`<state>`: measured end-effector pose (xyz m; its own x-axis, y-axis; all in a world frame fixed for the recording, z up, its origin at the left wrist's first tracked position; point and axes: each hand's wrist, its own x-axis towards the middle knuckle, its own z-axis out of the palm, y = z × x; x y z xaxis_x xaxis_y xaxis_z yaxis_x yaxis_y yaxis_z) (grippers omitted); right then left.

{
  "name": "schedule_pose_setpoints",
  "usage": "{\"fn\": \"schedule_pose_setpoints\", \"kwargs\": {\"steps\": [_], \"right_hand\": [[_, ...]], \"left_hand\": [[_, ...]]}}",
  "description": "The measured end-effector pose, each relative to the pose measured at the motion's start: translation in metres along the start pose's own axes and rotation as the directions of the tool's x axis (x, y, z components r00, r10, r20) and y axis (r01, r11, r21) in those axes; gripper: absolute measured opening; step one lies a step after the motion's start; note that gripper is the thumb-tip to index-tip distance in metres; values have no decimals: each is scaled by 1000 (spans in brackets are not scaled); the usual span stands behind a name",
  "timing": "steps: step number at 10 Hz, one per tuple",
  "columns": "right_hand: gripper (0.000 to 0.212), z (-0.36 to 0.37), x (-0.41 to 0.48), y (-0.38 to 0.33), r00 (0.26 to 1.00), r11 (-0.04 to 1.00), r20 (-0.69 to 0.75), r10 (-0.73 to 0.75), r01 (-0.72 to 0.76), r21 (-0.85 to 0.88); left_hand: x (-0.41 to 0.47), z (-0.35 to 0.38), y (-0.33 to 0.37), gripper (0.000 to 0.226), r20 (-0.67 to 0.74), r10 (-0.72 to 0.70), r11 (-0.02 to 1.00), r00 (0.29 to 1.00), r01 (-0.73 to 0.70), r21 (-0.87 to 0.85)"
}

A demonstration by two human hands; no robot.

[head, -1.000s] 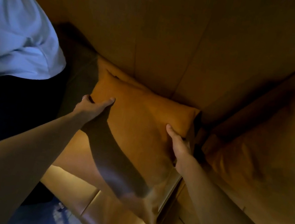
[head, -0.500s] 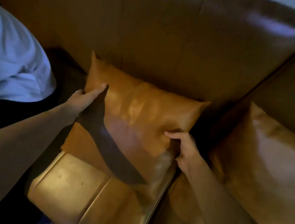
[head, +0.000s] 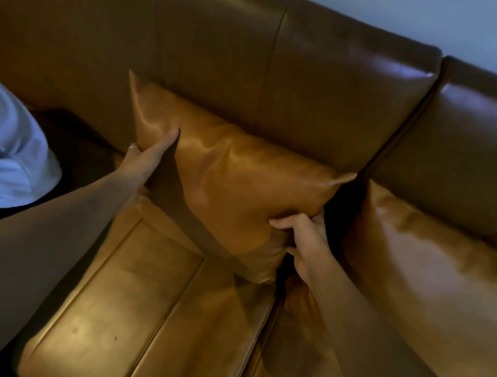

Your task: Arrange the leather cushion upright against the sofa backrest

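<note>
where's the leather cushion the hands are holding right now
In the head view the leather cushion stands centre frame against the sofa backrest, gripped by the left hand and right hand, left of a second cushion.

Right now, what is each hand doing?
Left hand: closed on the leather cushion, gripping its left edge.
Right hand: closed on the cushion's right edge, fingers pinching it.

Cushion (head: 226,191) on seat (head: 150,320), against backrest (head: 261,67); second cushion (head: 430,280) right.
</note>
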<state>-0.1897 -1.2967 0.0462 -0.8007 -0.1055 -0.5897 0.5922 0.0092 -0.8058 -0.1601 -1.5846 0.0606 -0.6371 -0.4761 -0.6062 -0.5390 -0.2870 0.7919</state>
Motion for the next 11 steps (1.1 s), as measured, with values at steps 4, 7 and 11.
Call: {"fn": "schedule_pose_setpoints", "kwargs": {"steps": [4, 7, 11], "right_hand": [[100, 5, 13, 10, 999, 999, 2, -41, 41, -16], [107, 5, 30, 14, 999, 992, -15, -35, 33, -119], [75, -31, -26, -20, 986, 749, 53, -161, 157, -644]], "left_hand": [[5, 3, 2, 118, -78, 56, 998, 995, -58, -19], [4, 9, 5, 126, -128, -13, 984, 992, 35, 175], [-83, 58, -42, 58, 10, 296, 468, 955, -154, 870]]}}
